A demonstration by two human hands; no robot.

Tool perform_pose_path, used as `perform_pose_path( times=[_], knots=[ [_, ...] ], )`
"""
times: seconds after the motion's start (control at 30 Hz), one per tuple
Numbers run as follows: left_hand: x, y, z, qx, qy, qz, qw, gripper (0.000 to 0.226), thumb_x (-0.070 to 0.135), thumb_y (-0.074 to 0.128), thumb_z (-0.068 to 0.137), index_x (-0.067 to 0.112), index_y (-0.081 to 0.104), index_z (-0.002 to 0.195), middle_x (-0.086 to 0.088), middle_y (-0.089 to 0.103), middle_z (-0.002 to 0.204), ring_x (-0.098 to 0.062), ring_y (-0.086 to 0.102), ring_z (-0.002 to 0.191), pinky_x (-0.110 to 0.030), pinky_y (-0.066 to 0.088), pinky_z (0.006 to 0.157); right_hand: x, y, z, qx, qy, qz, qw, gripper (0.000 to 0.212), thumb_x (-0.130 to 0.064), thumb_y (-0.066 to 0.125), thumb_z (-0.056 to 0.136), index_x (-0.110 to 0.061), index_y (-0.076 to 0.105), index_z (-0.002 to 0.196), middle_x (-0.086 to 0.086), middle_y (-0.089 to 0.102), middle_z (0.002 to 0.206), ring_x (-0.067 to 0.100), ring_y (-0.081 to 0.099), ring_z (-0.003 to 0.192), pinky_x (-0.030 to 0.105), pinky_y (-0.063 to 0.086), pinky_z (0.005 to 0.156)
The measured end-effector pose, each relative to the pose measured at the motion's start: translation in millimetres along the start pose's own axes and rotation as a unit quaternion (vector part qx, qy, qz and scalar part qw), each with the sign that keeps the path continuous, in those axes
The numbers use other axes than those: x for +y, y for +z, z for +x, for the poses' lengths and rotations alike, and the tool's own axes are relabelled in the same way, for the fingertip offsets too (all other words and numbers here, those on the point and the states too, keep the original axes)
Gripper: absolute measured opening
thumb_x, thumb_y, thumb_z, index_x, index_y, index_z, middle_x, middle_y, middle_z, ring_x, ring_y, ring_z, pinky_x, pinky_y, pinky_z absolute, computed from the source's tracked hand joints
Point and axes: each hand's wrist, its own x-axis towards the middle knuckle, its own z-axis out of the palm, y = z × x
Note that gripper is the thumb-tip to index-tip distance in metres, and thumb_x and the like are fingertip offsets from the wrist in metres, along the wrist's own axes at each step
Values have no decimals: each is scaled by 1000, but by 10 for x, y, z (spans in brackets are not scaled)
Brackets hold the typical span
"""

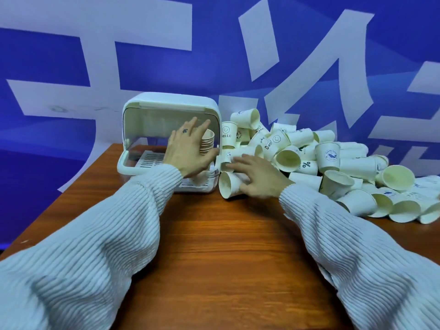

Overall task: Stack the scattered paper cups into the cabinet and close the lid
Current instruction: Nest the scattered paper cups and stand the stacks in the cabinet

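Cups (307, 160) lie heaped on the table (214, 246) to the right of the cabinet (147, 110), most on their sides, mouths facing every way. Its lid is up and the slatted tray (148, 159) inside shows. A stack (207, 141) of nested cups stands inside the cabinet at its right end, and the left hand (188, 151) is against it with fingers spread and nearly straight; whether the thumb curls round the stack is hidden. The right hand (257, 177) lies over the near edge of the heap just right of the cabinet, fingers loosely extended on a tipped cup (228, 184) whose mouth faces the camera; it seems to touch rather than grip. Both sleeves (95, 246) are ribbed and pale.
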Motion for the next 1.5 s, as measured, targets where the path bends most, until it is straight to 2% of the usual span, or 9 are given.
perform_pose_path(
  times=[0.1,0.2,0.33,0.47,0.63,0.77,1.03,1.3,1.5],
  knots=[
    [151,0,-202,110,40,-24,993,73,53,45,84,26,43,152,-9,36,162,-29,17,155,-55,11,125,-25,163,-11,-23,-34,-109,993,86,-46,59,82,-34,25,161,-2,42,159,22,16,157,53,-2,127],
    [288,87,-381,172,82,-64,980,60,42,53,83,19,58,138,-7,49,150,-31,25,150,-55,24,119,-66,172,-30,53,-5,-121,991,83,-53,63,81,-31,34,156,0,56,143,25,37,145,50,11,125],
    [375,280,-589,177,110,-136,968,55,46,64,85,17,63,132,-9,52,142,-31,42,136,-46,35,113,-129,0,-145,140,100,242,955,81,-59,74,69,-31,48,140,-1,66,126,22,60,120,43,45,105],
    [414,426,-750,105,84,-185,973,54,48,67,89,16,61,132,-4,50,137,-26,51,128,-44,47,104,-180,-43,-275,140,76,404,901,62,-26,91,75,-24,48,121,-5,66,117,15,65,112,48,50,104],
    [383,386,-824,187,70,-212,957,27,27,60,93,3,67,103,-9,61,115,-29,57,109,-37,46,96,-184,-50,-372,168,77,413,892,32,-29,75,90,-20,59,116,-5,68,116,12,65,113,46,50,105],
    [327,268,-858,224,-4,-211,951,29,25,57,95,0,65,107,-11,61,109,-26,52,103,-31,39,89,-178,-13,-406,267,195,192,924,18,-38,65,86,-25,56,92,-9,61,93,18,58,91,44,52,80],
    [366,221,-904,212,-20,-216,953,25,20,56,95,-1,64,108,-12,62,107,-29,52,103,-36,41,89,-346,145,-316,113,81,62,988,32,-32,60,98,-25,60,129,-2,64,125,21,63,113,44,52,92],
    [230,-133,-710,331,-50,-221,916,14,9,59,98,-1,63,107,-14,64,100,-26,49,99,-25,32,86,-384,-349,-146,424,132,230,866,19,-32,64,97,-22,79,103,-6,74,80,11,63,75,29,48,73],
    [28,-329,-513,316,-61,-210,923,24,7,50,99,-1,64,116,-15,65,107,-31,53,106,-21,30,90,-556,-898,450,418,164,290,845,25,-21,57,88,-23,70,109,0,65,62,21,63,69,36,52,73]
  ],
)
